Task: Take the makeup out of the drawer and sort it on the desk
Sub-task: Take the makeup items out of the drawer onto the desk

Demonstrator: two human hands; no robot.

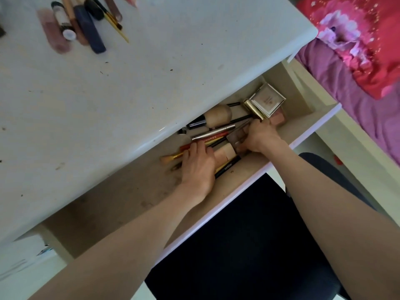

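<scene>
1. The drawer (307, 124) is seen pulled open below the desk (173, 61), with both bare arms reaching into it.
2. The left hand (198, 165) is laid palm-down over the makeup in the drawer; its fingers are curled down onto a tube (225, 154) and the sticks beside it, though what exactly is gripped cannot be told, as the fingertips are hidden.
3. The right hand (260, 135) is closed on a small palette (237, 137), which is pinched at its edge (the fingers are partly hidden beneath the hand).
4. A large brush (216, 116) is seen lying further in, close to the desk edge, with a silver pencil (213, 133) and an orange brush (173, 158) near the left hand.
5. A gold-edged compact (267, 102) is seen at the right end of the drawer, just beyond the right hand.
6. Makeup already set out on the desk is seen at its far left corner: a navy tube (91, 31), a pink tube (54, 31) and a yellow-handled brush (118, 28), lying side by side.
7. A floral bedcover (357, 40) is seen to the right.
</scene>
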